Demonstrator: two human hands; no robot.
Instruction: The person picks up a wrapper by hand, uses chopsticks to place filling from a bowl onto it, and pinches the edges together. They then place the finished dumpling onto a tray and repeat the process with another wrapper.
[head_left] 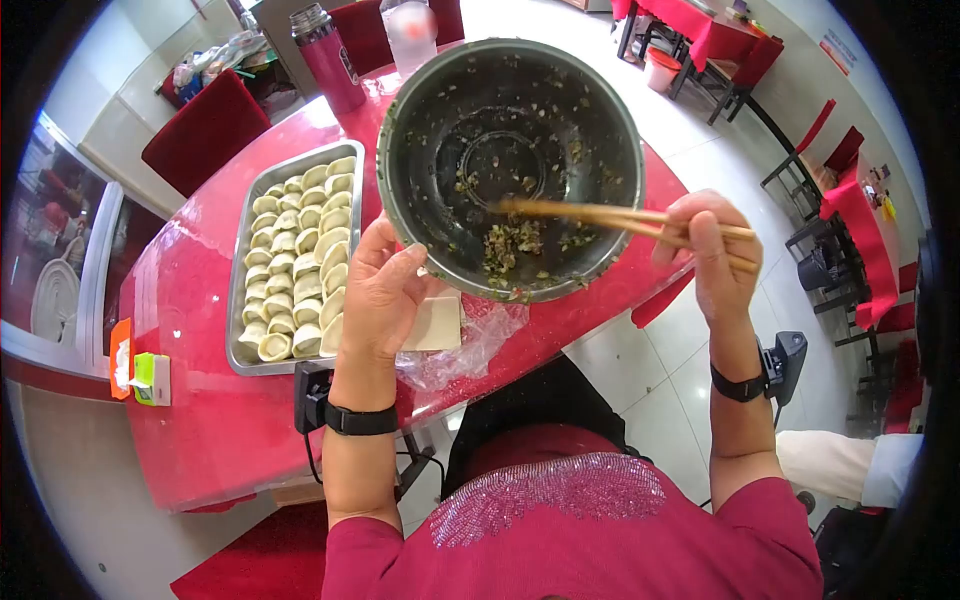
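Note:
My left hand (385, 285) grips the near-left rim of a large dark metal bowl (400, 190), which is tilted so that its inside faces me. A small heap of chopped filling (512, 246) lies low in the bowl, and bits of it cling to the walls. In my right hand (712, 245) is a pair of wooden chopsticks (610, 212), their tips over the inside of the bowl and slightly blurred. Left of the bowl, a metal tray (237, 300) holds rows of folded dumplings (307, 262). Below the bowl lies a stack of pale dough wrappers (432, 325), partly hidden by my left hand.
Crumpled clear plastic (480, 345) lies beside the wrappers on the red table (200, 430). A pink thermos (330, 62) and a clear plastic jug (409, 35) stand behind the tray. A tissue pack (152, 379) sits at the left edge. Another person's sleeve (890, 470) shows at right.

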